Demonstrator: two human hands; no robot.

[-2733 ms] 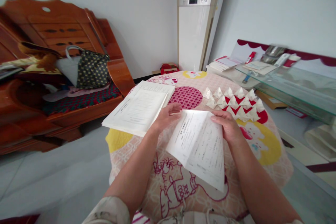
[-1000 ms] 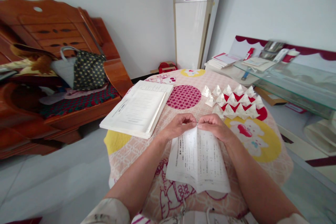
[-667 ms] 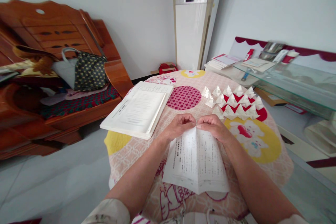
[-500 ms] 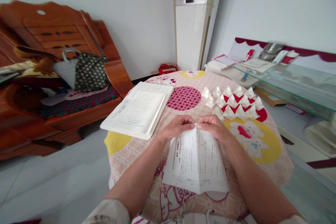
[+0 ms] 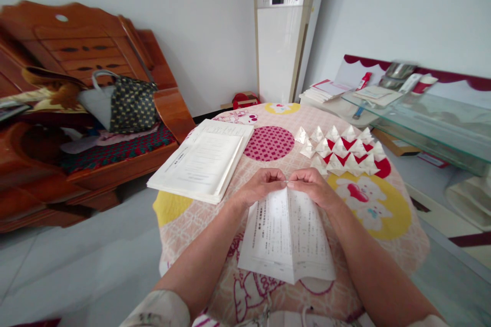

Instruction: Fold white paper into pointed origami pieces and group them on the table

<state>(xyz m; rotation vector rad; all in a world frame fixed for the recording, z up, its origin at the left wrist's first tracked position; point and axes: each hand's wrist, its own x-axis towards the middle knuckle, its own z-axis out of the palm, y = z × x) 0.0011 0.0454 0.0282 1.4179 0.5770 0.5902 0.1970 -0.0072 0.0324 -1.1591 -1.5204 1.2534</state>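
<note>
A printed sheet of paper with a crease down its middle hangs toward me over the near part of the table. My left hand pinches its far edge just left of the crease. On the other side of the crease, my right hand pinches the same edge, the two thumbs almost touching. Fingertips hide the part of the edge they grip. Beyond my right hand stand several folded paper pieces with pointed tops, set in rows. A stack of printed sheets lies to the left of my left hand.
A patterned cloth covers the round table. Left is a wooden sofa with a checked bag on it. A tall white air conditioner stands behind. Right of the table is a glass shelf holding a paper cup.
Both hands keep their pinch on the sheet's far edge in nearly the same place. The sheet has barely shifted; the stack and the folded pieces are unmoved.
</note>
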